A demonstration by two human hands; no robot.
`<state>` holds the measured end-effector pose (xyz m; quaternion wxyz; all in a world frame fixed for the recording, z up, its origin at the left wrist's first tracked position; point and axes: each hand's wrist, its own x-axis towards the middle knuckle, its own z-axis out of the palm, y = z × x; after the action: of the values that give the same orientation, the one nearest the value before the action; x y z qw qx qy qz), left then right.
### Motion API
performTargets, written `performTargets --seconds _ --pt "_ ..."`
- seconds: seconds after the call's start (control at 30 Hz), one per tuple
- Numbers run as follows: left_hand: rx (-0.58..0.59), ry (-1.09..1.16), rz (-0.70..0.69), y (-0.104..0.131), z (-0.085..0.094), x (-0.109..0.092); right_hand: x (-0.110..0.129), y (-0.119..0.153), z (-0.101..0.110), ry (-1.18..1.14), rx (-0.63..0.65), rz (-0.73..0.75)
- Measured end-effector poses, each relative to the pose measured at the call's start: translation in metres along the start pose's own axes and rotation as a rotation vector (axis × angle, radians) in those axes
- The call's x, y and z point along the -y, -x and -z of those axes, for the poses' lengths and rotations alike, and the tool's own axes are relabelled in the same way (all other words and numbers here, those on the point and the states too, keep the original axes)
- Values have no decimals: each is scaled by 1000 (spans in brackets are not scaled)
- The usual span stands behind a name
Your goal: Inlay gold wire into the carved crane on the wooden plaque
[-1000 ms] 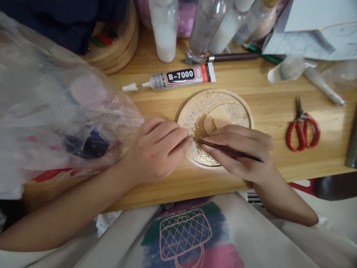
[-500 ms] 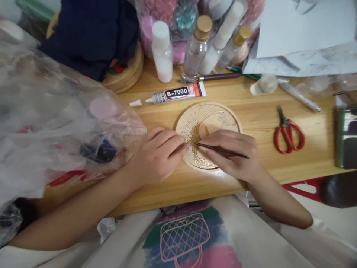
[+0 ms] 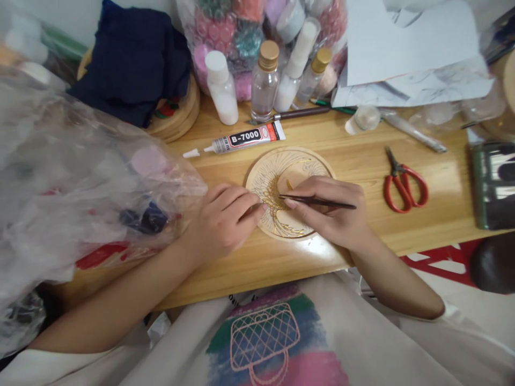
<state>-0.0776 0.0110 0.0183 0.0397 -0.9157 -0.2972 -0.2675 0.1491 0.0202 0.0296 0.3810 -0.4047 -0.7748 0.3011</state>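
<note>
A round wooden disc [image 3: 314,158] lies on the table, drawn with fine lines and partly covered in gold wire [image 3: 273,201] bent into a pattern. My right hand [image 3: 336,206] rests over its right side, closed on dark tweezers [image 3: 328,202] whose tips point left, at the gold pattern. My left hand [image 3: 227,217] lies at the disc's left rim with fingers curled and thumb and index finger close together. Whether a thin piece is between them is too small to see.
Behind the disc lie a B-7000 glue tube [image 3: 245,138] and a craft knife [image 3: 303,113]. Several small bottles [image 3: 264,86] stand farther back. Red-handled pliers [image 3: 404,185] lie to the right. A plastic bag [image 3: 100,161] fills the left side; papers [image 3: 410,48] lie back right.
The tweezer tips have lifted slightly up and away from my left fingertips, and the tweezers lie flatter. The camera view has shifted a little. My left hand stays at the rim.
</note>
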Motion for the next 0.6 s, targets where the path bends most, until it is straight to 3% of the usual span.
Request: performTargets --seconds 0.23,0.43,0.6 --pt "-10 0 9 0 0 0 1 0 1 7 -10 -7" --pt "20 39 110 4 2 3 3 0 3 -11 -16 -53" --pt "37 25 24 3 4 2 3 -1 4 -9 -41 -73"
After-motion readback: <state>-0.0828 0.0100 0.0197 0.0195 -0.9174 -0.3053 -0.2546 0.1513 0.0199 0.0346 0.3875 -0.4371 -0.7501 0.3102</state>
